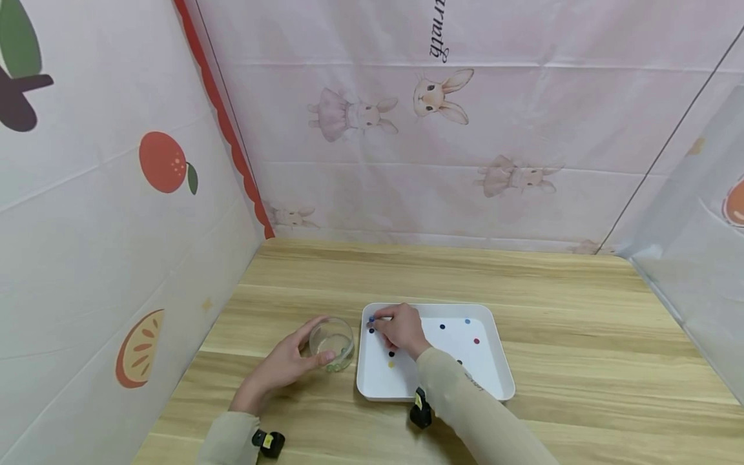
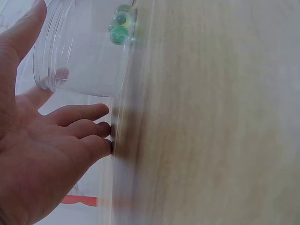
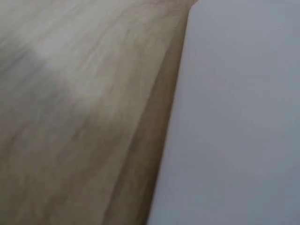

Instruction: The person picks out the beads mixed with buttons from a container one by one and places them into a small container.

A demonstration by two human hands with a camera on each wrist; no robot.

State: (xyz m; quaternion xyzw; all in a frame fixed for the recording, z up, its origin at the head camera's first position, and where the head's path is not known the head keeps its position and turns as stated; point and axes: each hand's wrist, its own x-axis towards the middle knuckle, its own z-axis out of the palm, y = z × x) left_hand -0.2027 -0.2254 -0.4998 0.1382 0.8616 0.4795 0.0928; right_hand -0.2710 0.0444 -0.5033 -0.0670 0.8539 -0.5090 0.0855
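Note:
My left hand (image 1: 285, 361) holds a clear round jar (image 1: 332, 336) at the table, thumb on the near side and index finger around the far side. Several green glass marbles (image 2: 119, 35) lie at the bottom of the jar. The other fingers of that hand stay apart from it in the left wrist view. My right hand (image 1: 403, 328) reaches into the far left corner of a white tray (image 1: 430, 312), thumb and index finger pinching a small blue ball (image 1: 372, 319). A dark round piece (image 1: 372, 330) lies just below the fingertips. The right wrist view shows no fingers.
Small round pieces lie scattered in the tray: a red one (image 1: 476, 341), a light blue one (image 1: 467, 321), a yellow one (image 1: 391, 365) and several dark ones. The wooden table (image 1: 581, 336) meets printed cloth walls at the back and sides.

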